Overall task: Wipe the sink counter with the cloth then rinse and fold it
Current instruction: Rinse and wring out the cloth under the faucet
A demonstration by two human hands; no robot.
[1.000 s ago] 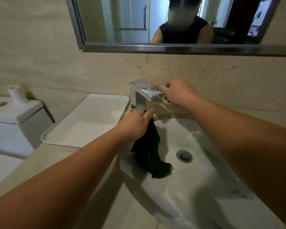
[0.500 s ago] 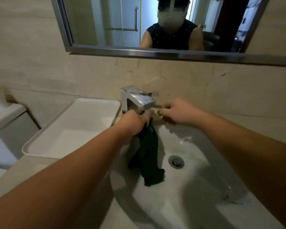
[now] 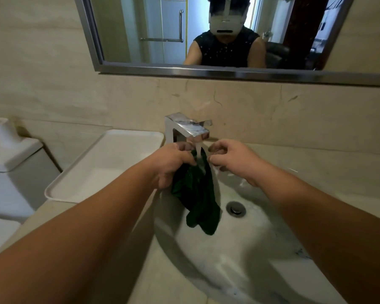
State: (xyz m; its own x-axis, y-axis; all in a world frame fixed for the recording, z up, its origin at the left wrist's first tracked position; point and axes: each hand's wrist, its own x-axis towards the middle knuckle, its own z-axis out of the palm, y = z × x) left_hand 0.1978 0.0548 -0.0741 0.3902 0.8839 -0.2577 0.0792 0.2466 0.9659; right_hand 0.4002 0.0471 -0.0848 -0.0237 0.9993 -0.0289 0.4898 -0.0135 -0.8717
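Water point(image 3: 198, 150) now runs onto cloth point(image 3: 199, 194) gripped in left hand point(image 3: 171, 164); right hand point(image 3: 230, 159) newly pinches its edge

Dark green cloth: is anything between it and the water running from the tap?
Nothing visible. The stream from the square chrome tap lands straight on the top of the dark green cloth, which the left hand grips over the white sink basin.

white tray point(image 3: 101, 167) beside toilet tank point(image 3: 13, 170), roll point(image 3: 2, 132) atop; mirror point(image 3: 206, 72) above.
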